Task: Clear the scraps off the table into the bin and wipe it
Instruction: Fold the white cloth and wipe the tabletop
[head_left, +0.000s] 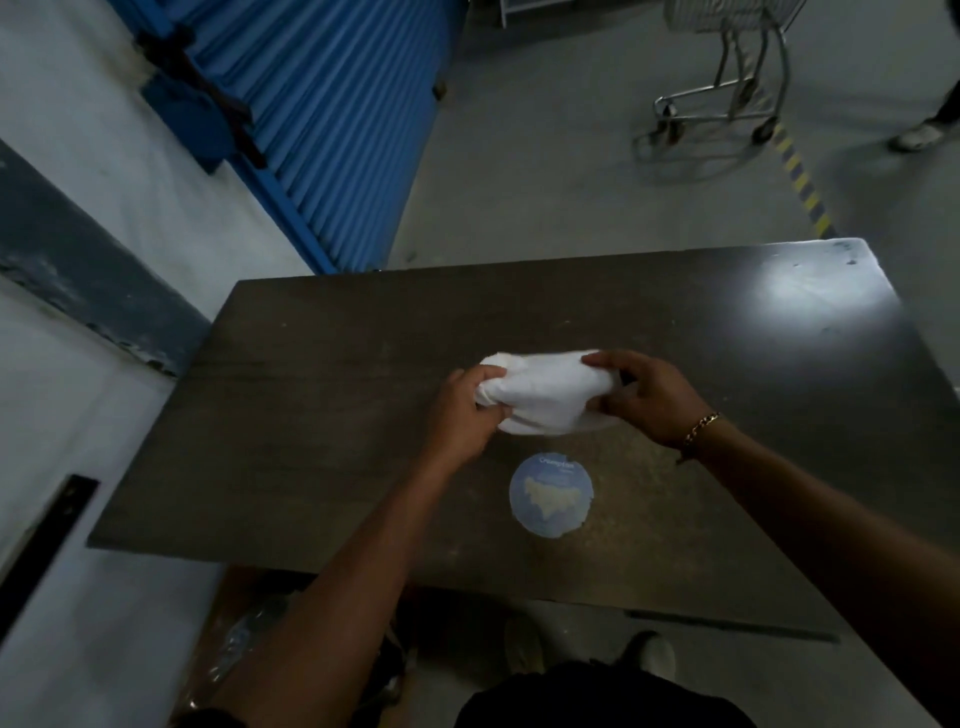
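Head view, roughly overhead, near table (363, 322)

white cloth (540, 392), dark brown table (322, 415)

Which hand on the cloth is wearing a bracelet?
The right hand, gripping the white cloth: a gold chain bracelet circles its wrist, while the left hand has a bare wrist.

Table (311, 415) wide open; sticker (550, 493) seemingly flat.
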